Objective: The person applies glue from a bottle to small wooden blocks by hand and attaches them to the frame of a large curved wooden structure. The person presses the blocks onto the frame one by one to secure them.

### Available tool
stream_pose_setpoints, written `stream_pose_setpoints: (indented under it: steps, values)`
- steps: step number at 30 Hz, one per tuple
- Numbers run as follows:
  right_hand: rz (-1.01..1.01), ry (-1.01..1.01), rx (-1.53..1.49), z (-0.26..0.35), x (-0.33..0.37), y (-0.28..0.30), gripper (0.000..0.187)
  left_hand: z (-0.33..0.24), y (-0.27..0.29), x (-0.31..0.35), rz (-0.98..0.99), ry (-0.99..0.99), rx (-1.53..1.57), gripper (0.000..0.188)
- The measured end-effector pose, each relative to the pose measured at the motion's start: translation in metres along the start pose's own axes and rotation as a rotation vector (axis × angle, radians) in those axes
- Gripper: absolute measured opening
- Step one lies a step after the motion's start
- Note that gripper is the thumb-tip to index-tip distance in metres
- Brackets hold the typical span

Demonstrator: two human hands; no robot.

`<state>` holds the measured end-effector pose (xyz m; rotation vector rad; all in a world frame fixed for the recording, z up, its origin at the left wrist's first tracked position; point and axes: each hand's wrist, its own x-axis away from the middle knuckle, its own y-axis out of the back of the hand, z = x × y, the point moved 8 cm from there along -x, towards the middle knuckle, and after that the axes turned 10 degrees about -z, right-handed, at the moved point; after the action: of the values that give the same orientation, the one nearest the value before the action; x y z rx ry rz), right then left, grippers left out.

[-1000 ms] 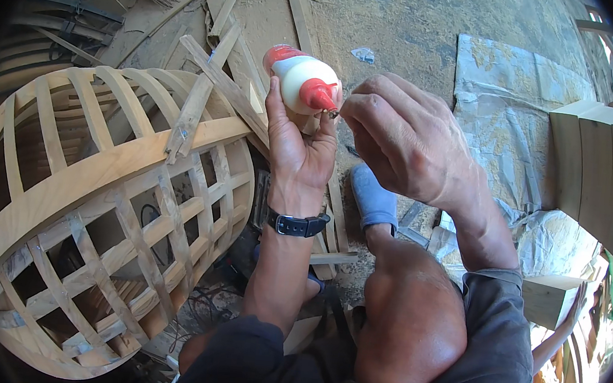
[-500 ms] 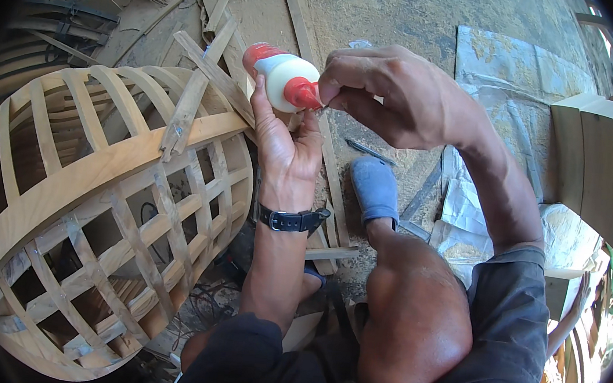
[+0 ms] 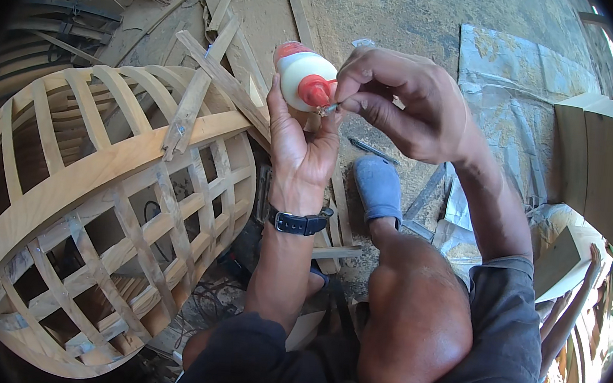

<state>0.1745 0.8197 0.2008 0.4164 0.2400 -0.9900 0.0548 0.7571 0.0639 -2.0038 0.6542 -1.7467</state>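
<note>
My left grip (image 3: 303, 150) has the white-and-red bottle (image 3: 301, 77), upper-middle frame, label (image 3: 291, 50) too blurry to read; right grip (image 3: 418, 108) pinches some sliver (image 3: 331, 108) at its red nozzle (image 3: 315, 90).

Slatted wooden frame (image 3: 102, 167) bars the left; floor (image 3: 412, 17) opens ahead.

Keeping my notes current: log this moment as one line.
Left hand: holds white squeeze bottle | Right hand: pinching at red nozzle | Rest: curved wooden lattice frame at left, blue clog
</note>
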Motion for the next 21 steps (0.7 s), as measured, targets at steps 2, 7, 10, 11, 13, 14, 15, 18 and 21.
stream_pose_setpoints:
  steps: [2, 7, 10, 11, 13, 14, 15, 18, 21]
  values:
    - [-0.082, 0.013, 0.08, 0.008, 0.004, 0.006, 0.015, -0.003, 0.0, 0.001, 0.032, -0.039, -0.079, 0.055]
    - [-0.146, 0.181, 0.219, 0.026, 0.015, 0.002, 0.021, -0.001, -0.006, 0.006, 0.047, 0.01, -0.03, 0.058]
    - [-0.152, 0.224, 0.292, 0.031, 0.015, -0.002, 0.022, -0.002, -0.006, 0.006, 0.043, -0.021, -0.038, 0.058]
    - [-0.151, 0.244, 0.331, 0.032, 0.016, -0.004, 0.021, -0.003, -0.004, 0.004, 0.051, -0.017, -0.036, 0.057]
    - [-0.151, 0.29, 0.429, 0.034, 0.017, -0.009, 0.021, -0.006, -0.003, 0.002, 0.057, -0.046, -0.055, 0.057]
    - [-0.151, 0.314, 0.491, 0.035, 0.018, -0.012, 0.021, -0.006, -0.003, 0.001, 0.055, -0.075, -0.078, 0.057]
    - [-0.151, 0.336, 0.552, 0.037, 0.02, -0.014, 0.02, -0.007, -0.002, 0.0, 0.052, -0.105, -0.1, 0.057]
    - [-0.13, 0.308, 0.765, 0.039, 0.024, -0.024, 0.019, -0.009, 0.0, -0.003, 0.024, -0.201, -0.132, 0.057]
    - [-0.076, 0.182, 0.743, 0.024, 0.021, -0.022, 0.018, -0.013, 0.001, -0.005, -0.041, -0.324, -0.203, 0.056]
